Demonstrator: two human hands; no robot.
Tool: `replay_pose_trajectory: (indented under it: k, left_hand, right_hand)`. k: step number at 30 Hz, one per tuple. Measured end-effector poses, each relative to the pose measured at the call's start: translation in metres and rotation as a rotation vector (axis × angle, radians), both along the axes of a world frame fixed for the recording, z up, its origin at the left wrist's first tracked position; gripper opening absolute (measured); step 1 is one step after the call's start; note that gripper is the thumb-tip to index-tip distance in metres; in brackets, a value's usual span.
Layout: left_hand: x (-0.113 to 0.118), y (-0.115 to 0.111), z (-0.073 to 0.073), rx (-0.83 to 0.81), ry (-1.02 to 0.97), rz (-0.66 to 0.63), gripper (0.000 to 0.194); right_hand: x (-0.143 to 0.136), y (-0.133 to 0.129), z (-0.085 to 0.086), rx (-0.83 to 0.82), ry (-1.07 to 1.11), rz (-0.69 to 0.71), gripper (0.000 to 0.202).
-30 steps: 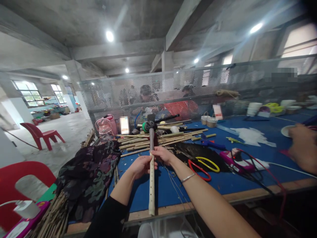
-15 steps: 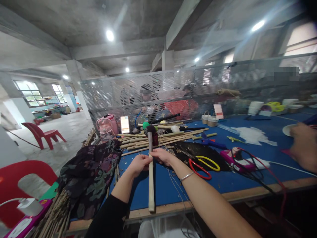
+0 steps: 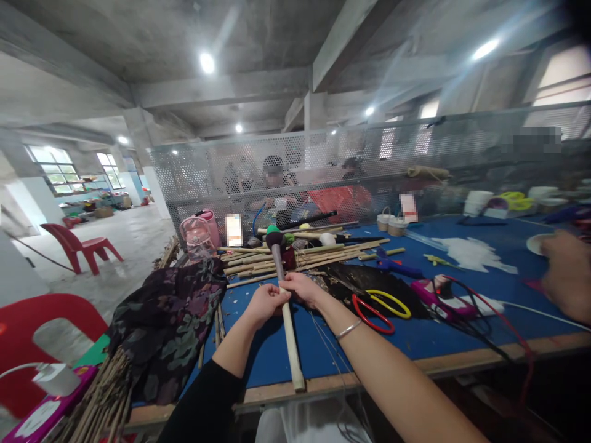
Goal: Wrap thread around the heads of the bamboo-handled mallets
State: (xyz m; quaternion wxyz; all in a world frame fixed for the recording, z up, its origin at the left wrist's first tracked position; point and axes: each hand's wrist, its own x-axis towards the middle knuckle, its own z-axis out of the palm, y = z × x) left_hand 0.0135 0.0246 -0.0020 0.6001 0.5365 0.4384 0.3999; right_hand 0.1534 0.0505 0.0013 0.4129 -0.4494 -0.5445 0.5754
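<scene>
My left hand [image 3: 268, 304] and my right hand [image 3: 299, 289] meet over the blue table, both closed on one pale bamboo stick [image 3: 292, 351]. Its lower end points toward me, near the table's front edge. Beyond my fingers the stick's far part is covered in something greyish brown, and they pinch where that cover meets the bare stick. Dark, green and maroon balls, perhaps yarn [image 3: 274, 239], lie around the far end. Several thin bamboo sticks [image 3: 258, 266] lie behind my hands. Scissors [image 3: 376, 309] with red and yellow handles rest right of my right wrist.
Dark patterned cloth [image 3: 170, 326] and a bundle of dry twigs [image 3: 104, 394] are at left. A blue glue gun [image 3: 397, 264] and purple power strip [image 3: 450, 301] with cables lie right. Another person's hand [image 3: 566, 271] is far right. A perforated metal screen [image 3: 207, 178] stands behind the table.
The near end of the stick has swung to the right, so the stick now slants instead of pointing straight at me. My left hand has shifted slightly right with it.
</scene>
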Motion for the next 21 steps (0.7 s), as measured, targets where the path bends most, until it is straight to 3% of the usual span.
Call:
replay_pose_trajectory:
  k: [3,6,8,12,15,21]
  left_hand:
    - [-0.002,-0.002,0.007,-0.072,-0.117,-0.131,0.036]
    - [-0.003,-0.004,0.01,-0.153,-0.158,-0.243,0.034]
    - [-0.003,-0.004,0.007,-0.163,-0.101,-0.228,0.034]
    - [0.0,-0.002,-0.001,-0.019,0.121,-0.032,0.039]
    - [0.002,-0.002,0.0,0.029,0.191,0.03,0.041]
    - [-0.003,-0.006,0.014,-0.094,-0.093,-0.148,0.031]
  right_hand:
    - [0.007,-0.002,0.004,-0.101,0.109,0.178,0.028]
    - [0.01,-0.003,0.005,-0.095,0.1,0.177,0.027]
    - [0.007,-0.003,0.004,-0.065,0.034,0.113,0.024]
    - [0.0,-0.004,0.004,-0.026,-0.064,-0.044,0.022]
    - [-0.002,-0.003,0.004,-0.011,-0.07,-0.09,0.024]
    - [0.005,0.002,0.004,-0.167,0.192,0.073,0.029]
